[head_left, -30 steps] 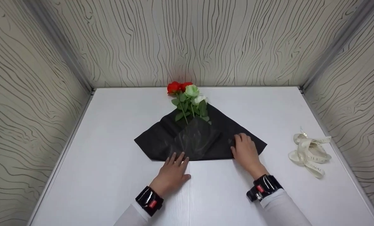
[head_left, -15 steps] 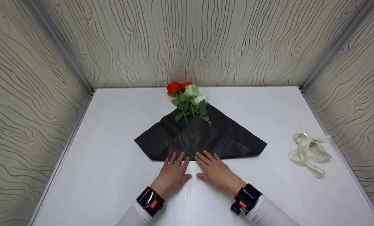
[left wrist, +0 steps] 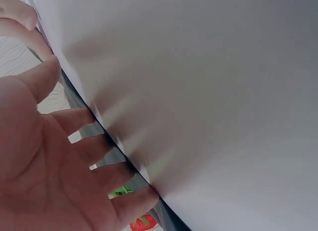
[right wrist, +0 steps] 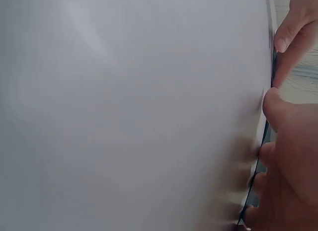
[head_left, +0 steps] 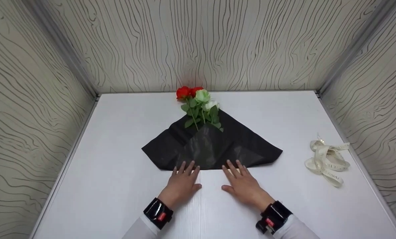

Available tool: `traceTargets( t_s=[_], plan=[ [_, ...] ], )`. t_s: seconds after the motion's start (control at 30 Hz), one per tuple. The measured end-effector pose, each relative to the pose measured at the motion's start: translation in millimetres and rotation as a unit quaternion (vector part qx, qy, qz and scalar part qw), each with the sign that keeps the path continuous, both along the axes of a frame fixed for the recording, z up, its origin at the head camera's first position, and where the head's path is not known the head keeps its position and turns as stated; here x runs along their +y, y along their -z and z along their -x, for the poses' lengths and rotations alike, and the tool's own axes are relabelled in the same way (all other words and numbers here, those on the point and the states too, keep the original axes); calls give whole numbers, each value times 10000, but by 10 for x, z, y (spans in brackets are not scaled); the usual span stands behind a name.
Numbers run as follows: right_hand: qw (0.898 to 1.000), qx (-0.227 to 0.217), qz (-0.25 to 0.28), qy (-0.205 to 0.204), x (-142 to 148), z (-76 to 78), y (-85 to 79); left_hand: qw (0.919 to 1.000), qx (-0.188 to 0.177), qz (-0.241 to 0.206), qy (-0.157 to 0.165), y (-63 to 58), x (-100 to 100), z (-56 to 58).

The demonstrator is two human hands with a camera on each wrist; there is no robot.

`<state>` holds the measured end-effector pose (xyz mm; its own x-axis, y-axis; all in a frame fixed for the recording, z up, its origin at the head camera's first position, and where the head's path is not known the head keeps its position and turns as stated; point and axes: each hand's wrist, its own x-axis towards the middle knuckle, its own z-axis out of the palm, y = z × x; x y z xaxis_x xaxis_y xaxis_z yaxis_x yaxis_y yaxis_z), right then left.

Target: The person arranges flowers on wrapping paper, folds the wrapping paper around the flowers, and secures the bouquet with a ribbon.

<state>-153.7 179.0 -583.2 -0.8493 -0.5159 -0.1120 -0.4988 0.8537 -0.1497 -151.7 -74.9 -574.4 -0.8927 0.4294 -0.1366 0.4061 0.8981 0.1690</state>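
A black sheet of wrapping paper (head_left: pixel 251 139) lies on the white table, its lower part folded up over the stems of several roses. Two red roses (head_left: pixel 183 93), a pale green rose (head_left: pixel 203 96) and a white rose (head_left: pixel 212 105) stick out past its top. My left hand (head_left: pixel 181 186) rests with spread, straight fingers on the folded near edge, left of centre. On the same edge, further right, my right hand (head_left: pixel 246 187) presses with its fingers extended. In the left wrist view, the fingertips (left wrist: pixel 144 198) meet the dark paper edge. The lower stems are hidden under the fold.
A loose heap of cream printed ribbon (head_left: pixel 329 162) lies at the right side of the white table (head_left: pixel 118 132). Wood-grain patterned panels (head_left: pixel 198 43) stand behind the table and along both sides.
My right hand has come from the paper's right part to beside the left hand, then slid back a little rightward along the fold. The left hand has stayed in place.
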Motion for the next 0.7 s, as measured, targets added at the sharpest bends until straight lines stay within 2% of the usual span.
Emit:
traceTargets(
  t_s=[0.17, 0.3, 0.5, 0.7],
  plan=[
    [9978, -196, -204, 599, 235, -48, -54, 9998, -112, -142, 50, -10, -84, 17],
    [9951, -285, -128, 940, 416, -86, -106, 9996, -156, -225, 81, -11, -184, 17],
    [9932, -209, -58, 1141, 616, -121, -120, 9998, -115, -147, 34, 1, -398, -15],
    [9940, -99, 21, 1088, 685, -113, -125, 9991, -100, -248, -335, 13, -713, -108]
  ],
)
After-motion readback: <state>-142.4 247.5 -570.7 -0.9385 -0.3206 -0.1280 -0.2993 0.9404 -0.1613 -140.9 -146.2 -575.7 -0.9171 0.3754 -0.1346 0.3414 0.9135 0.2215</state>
